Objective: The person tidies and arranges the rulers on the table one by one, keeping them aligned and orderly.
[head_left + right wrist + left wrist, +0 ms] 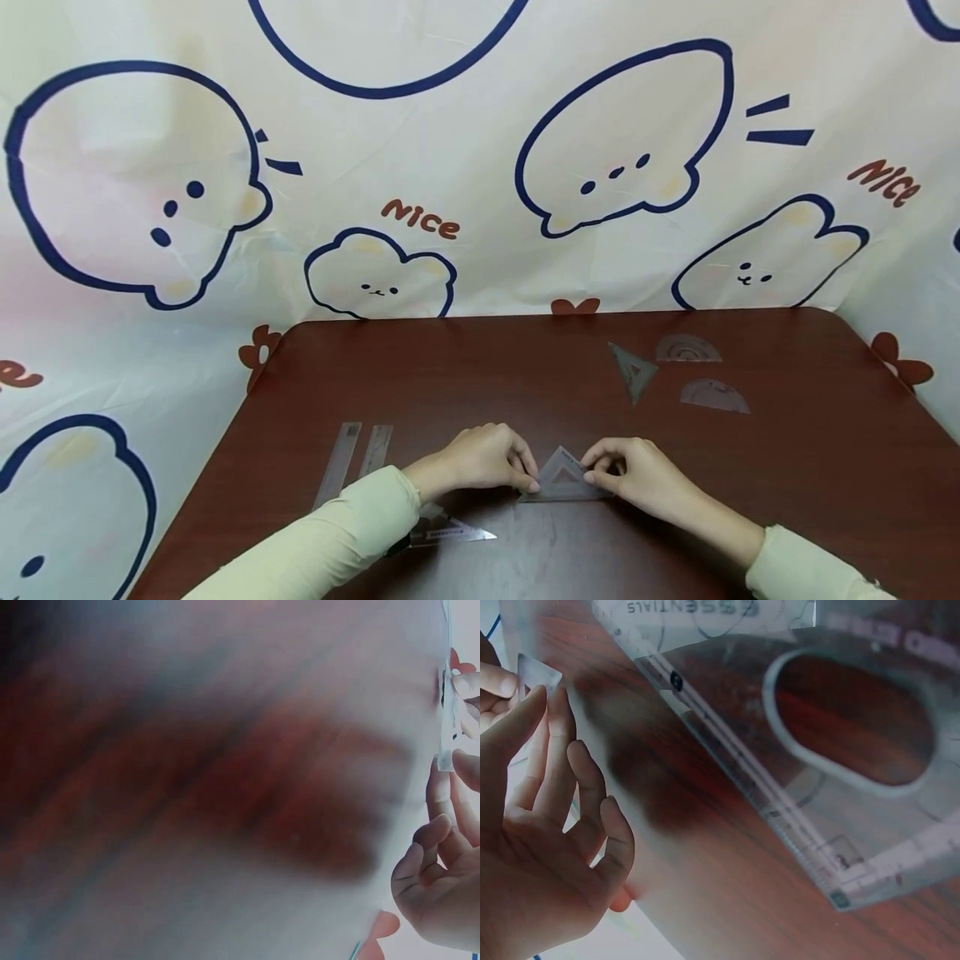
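head view: left hand and right hand pinch a clear set square by finger and thumb; two rulers lie left of it, two protractors beyond it, rightward.

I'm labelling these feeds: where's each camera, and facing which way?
Head: worn on the head, facing forward and down over the table; left hand, right hand, sleeves show.
Left wrist: on that wrist, facing the set square held by both hands.
Right wrist: on that wrist, facing mostly table; hands at right edge.
Shared: both wrist views show the set square and both hands.
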The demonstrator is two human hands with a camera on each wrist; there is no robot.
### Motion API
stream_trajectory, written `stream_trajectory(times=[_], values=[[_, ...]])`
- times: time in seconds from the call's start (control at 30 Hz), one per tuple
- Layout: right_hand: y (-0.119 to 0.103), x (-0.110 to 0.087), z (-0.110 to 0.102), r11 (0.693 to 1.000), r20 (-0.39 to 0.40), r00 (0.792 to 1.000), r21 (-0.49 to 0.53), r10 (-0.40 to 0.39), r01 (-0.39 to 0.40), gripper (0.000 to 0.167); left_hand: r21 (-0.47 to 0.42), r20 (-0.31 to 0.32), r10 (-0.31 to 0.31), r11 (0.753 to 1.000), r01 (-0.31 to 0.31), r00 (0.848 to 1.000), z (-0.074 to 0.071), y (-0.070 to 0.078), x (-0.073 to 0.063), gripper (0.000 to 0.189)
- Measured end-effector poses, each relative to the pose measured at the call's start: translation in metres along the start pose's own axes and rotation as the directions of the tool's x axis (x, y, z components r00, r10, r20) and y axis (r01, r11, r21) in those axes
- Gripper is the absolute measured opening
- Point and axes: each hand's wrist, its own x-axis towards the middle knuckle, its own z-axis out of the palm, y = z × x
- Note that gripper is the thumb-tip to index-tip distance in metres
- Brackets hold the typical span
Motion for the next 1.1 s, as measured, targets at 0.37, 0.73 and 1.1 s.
stream_trajectory(times=[0.37,0.73,1.1], values=[[-0.005,0.002,0.003,0.996,0.037,0.999,-0.088,0.001,0.002,0.008,0.029,0.026,-0.019,0.999,0.018,0.999,0.000,-0.003,-0.003,0.010],[-0.011,0.002,0.006,0.994,0.062,0.998,-0.108,0.019,-0.013,0.009,0.108,0.008,-0.022,0.994,0.021,1.000,0.001,-0.003,-0.008,0.011],[-0.015,0.001,0.008,0.992,0.092,0.996,-0.126,0.020,-0.008,0.010,0.136,-0.001,-0.008,0.991,0.008,1.000,0.003,0.000,-0.017,0.012]])
